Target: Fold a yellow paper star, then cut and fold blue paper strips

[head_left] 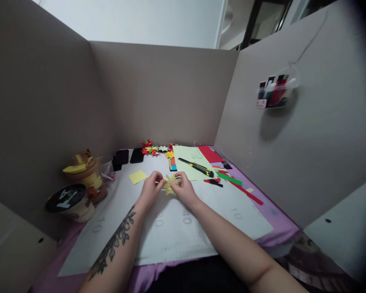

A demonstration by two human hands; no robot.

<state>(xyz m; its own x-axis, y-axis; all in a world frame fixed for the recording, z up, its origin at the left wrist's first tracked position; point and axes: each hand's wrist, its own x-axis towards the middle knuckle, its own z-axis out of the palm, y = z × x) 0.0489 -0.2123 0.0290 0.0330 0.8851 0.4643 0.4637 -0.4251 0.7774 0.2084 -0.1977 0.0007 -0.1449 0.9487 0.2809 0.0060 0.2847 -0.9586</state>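
Fingers of L hand & R hand pinch yellow paper star btwn them. White sheet below reads "10", "40", "10"; tub lid at L shows "A".

Plain pale green sheet, our landmark. On it: black-and-yellow cutter. Right of it: solid red paper; lower right, green strip, red strip. Left of it, near back: red, yellow and green star cluster. Farther left: plain yellow square, black slab. Lower left: pale yellow star in our fingers; dark leafy tattoo on our left forearm. Beneath it: white mat, grey numerals; purple cloth. Behind: plain grey-brown partition.
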